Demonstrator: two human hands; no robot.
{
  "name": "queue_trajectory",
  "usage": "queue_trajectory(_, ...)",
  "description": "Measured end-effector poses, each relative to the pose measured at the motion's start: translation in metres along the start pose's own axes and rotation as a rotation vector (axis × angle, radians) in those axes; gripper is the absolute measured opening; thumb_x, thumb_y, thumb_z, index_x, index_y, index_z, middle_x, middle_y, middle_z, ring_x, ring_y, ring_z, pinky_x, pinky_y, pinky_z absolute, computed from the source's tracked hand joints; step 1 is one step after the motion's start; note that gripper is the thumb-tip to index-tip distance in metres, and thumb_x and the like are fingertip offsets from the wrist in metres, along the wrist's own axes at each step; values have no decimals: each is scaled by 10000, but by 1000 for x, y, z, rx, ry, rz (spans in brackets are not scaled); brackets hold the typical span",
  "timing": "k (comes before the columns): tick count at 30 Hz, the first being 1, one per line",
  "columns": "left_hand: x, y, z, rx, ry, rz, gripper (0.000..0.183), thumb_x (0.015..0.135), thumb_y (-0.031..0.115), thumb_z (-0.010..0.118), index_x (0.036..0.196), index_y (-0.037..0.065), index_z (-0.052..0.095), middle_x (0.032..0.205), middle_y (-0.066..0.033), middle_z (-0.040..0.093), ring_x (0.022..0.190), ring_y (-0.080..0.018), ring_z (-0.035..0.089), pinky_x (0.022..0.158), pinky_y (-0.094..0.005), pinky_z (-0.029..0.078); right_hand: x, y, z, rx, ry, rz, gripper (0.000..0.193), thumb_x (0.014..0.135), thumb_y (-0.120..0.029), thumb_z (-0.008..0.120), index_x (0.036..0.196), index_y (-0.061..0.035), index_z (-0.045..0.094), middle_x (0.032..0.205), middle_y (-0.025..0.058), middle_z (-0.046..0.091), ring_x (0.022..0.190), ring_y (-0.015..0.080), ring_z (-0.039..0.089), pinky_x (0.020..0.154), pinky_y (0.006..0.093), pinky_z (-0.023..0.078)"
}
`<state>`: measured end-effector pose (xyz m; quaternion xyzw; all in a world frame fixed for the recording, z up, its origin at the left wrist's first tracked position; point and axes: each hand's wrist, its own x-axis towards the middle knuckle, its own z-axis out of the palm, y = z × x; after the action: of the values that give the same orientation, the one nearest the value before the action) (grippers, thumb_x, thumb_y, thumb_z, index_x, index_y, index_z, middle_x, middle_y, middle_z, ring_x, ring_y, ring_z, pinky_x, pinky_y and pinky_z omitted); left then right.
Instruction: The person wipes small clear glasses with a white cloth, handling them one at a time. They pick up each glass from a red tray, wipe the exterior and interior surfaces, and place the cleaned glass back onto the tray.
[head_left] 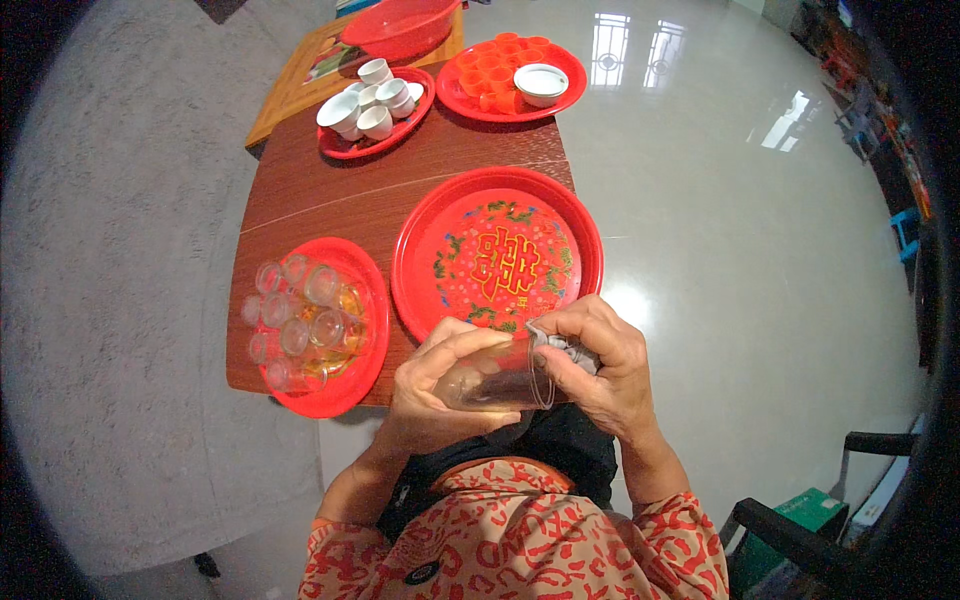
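My left hand [432,385] is wrapped round a clear drinking glass [495,377], which lies on its side in the air with its mouth toward the right. A light grey cloth [568,352] is bunched in my right hand [605,362], whose thumb and fingers pinch it over the rim of the glass. Both hands are above my lap, at the near edge of the brown table. Just beyond them is a round red tray [405,262] with a printed floral pattern and nothing lying in it. Fingers hide part of the glass and cloth.
Left on the table [300,205], a red plate [372,300] bears several upturned glasses [293,336]. Farther back, one red plate [424,108] holds white cups [375,122]; another [575,88] holds orange cups [490,68] and a white bowl [541,82]. A red basin [400,30] stands behind.
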<state>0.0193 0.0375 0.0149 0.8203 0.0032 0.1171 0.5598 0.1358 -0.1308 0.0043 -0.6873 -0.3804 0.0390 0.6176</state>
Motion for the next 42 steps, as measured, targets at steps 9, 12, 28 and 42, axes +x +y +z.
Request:
queue_trajectory(9,2,-9,4,-136,76,-8,642,623,30,845,1202,-2,570,1111,-79,534,1030,-160,552,916,-282,461,-13,-2,-9,48,-112,263,189,793,-98,684,943,15,668,801,109,634,732,197,606,671,307,472)
queue_trajectory(12,0,-10,2,-144,56,-5,643,628,8,837,1208,-15,561,1122,-78,523,1037,-157,548,927,-275,457,-20,-1,-12,107,-88,219,176,790,-72,674,946,9,674,799,99,631,733,194,603,674,302,470)
queue_trajectory(28,2,-3,6,-106,95,27,645,609,51,849,1196,11,583,1096,-79,557,1020,-174,555,904,-290,447,-13,-2,-19,130,-180,-12,164,819,-6,613,974,8,667,830,97,614,750,188,609,667,301,483)
queue_trajectory(42,2,-4,14,-2,102,28,635,617,58,840,1192,13,577,1063,-77,559,1004,-178,565,883,-292,461,-23,-30,-11,254,102,198,153,830,-9,620,974,22,660,883,85,628,801,159,591,710,269,466)
